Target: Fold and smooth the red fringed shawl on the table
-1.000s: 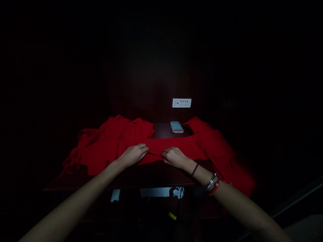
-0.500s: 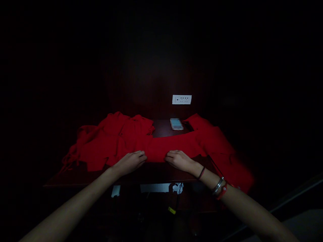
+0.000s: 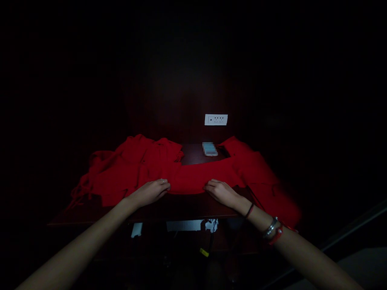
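Observation:
Red fabric (image 3: 193, 175) lies across the dark table (image 3: 187, 207), with a flat strip running between two larger portions. My left hand (image 3: 152, 191), a ring on one finger, has its fingers closed at the near edge of that strip. At the same edge, further right, my right hand (image 3: 221, 192) has curled fingers pressed on the cloth; bracelets circle its wrist. A bunched heap of red cloth (image 3: 145, 155) with thin ties sits to the left. Another spread of red cloth (image 3: 256, 173) covers the right side and reaches the table's front edge.
Behind the strip lies a phone-like object (image 3: 209, 149) with a blurred screen. A white power socket (image 3: 216, 119) is on the dark wall. Below the tabletop are pale items (image 3: 184, 225) and a small yellow thing (image 3: 204, 252). The surroundings are very dark.
My hands have moved apart along the strip's near edge, the left one leftward and the right one rightward. The whole view has shifted slightly.

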The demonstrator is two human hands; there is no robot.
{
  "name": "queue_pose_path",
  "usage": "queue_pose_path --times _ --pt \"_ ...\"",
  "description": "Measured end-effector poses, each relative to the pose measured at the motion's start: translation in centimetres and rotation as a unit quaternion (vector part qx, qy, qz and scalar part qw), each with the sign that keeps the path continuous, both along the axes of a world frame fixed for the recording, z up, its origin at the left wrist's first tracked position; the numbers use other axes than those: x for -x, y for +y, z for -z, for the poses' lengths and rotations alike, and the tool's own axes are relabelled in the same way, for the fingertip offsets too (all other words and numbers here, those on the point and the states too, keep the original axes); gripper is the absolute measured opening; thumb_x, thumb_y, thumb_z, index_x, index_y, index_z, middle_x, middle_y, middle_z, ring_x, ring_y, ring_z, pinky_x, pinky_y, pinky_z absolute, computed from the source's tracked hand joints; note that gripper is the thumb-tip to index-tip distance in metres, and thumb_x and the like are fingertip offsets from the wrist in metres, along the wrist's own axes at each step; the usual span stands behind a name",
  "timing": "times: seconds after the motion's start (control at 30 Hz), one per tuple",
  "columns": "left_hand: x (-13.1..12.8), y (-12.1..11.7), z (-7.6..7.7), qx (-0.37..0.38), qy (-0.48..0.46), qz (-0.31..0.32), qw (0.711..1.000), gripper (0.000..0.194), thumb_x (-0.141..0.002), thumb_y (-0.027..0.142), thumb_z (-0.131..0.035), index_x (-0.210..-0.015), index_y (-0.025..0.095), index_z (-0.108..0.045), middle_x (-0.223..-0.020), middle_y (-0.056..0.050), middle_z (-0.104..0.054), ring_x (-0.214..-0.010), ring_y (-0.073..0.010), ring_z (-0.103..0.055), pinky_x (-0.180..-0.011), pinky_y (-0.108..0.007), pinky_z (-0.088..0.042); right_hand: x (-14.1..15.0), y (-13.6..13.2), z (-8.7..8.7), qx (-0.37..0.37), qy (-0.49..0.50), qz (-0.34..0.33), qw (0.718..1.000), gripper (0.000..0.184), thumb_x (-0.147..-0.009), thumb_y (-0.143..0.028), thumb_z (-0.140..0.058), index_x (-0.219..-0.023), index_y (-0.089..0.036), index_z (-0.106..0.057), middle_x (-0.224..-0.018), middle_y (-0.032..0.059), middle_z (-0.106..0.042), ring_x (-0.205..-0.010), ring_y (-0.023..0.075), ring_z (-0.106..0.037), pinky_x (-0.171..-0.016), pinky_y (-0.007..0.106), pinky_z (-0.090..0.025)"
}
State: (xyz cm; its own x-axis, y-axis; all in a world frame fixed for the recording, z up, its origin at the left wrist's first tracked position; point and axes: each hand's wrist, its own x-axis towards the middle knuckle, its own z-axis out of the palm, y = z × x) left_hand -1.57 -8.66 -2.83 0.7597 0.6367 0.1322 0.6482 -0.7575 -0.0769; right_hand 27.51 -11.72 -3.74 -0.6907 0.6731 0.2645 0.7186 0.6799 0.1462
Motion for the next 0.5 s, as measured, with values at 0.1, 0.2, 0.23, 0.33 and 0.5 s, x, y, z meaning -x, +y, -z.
queue_pose_path --times 0.1,0.2,0.23,0.33,0.5 --pt "0.32 0.57 0.28 0.017 -0.022 0.006 1.000 0.017 -0.083 0.021 -0.031 -0.079 0.019 -0.047 -0.080 -0.002 -0.049 -0.073 -0.0127 -0.047 -0.066 -0.022 -0.038 -0.57 0.02 -0.11 0.002 0.012 0.002 1.000 0.021 -0.084 -0.017 -0.035 -0.086 -0.016 -0.056 -0.081 0.0048 -0.054 -0.076 0.0124 -0.047 -0.069 0.023 -0.038" --pt "0.57 0.93 0.35 0.012 -0.038 0.012 0.999 0.017 -0.083 0.023 -0.031 -0.080 0.019 -0.047 -0.081 -0.002 -0.049 -0.073 -0.0131 -0.047 -0.066 -0.023 -0.037 -0.72 -0.02 -0.45 -0.026 0.029 -0.002 0.999 0.020 -0.083 -0.015 -0.036 -0.086 -0.016 -0.056 -0.081 0.0051 -0.053 -0.075 0.0126 -0.046 -0.069 0.023 -0.038" --pt "0.63 0.98 0.35 0.010 -0.041 0.015 0.999 0.017 -0.083 0.023 -0.031 -0.080 0.019 -0.048 -0.082 -0.002 -0.048 -0.074 -0.0131 -0.047 -0.067 -0.023 -0.037 -0.71 -0.07 -0.53 -0.042 0.030 -0.001 0.999 0.021 -0.083 -0.015 -0.036 -0.088 -0.016 -0.056 -0.081 0.0055 -0.053 -0.075 0.0131 -0.045 -0.069 0.024 -0.038" --pt "0.78 1.02 0.38 0.026 -0.041 0.023 0.999 0.017 -0.083 0.021 -0.031 -0.081 0.020 -0.048 -0.081 -0.002 -0.048 -0.074 -0.0125 -0.046 -0.066 -0.022 -0.036 -0.71 -0.34 -0.45 -0.076 0.002 -0.017 0.997 0.022 -0.083 -0.017 -0.035 -0.092 -0.016 -0.056 -0.081 0.0057 -0.052 -0.076 0.0146 -0.044 -0.071 0.027 -0.037" --pt "1.01 1.04 0.05 0.073 -0.027 0.027 0.997 0.018 -0.082 0.020 -0.032 -0.076 0.019 -0.050 -0.077 -0.001 -0.049 -0.073 -0.0115 -0.047 -0.066 -0.021 -0.036 -1.04 -0.60 0.18 -0.044 -0.061 -0.054 0.996 0.022 -0.084 -0.017 -0.035 -0.092 -0.017 -0.056 -0.080 0.0049 -0.051 -0.077 0.0144 -0.045 -0.070 0.026 -0.037"
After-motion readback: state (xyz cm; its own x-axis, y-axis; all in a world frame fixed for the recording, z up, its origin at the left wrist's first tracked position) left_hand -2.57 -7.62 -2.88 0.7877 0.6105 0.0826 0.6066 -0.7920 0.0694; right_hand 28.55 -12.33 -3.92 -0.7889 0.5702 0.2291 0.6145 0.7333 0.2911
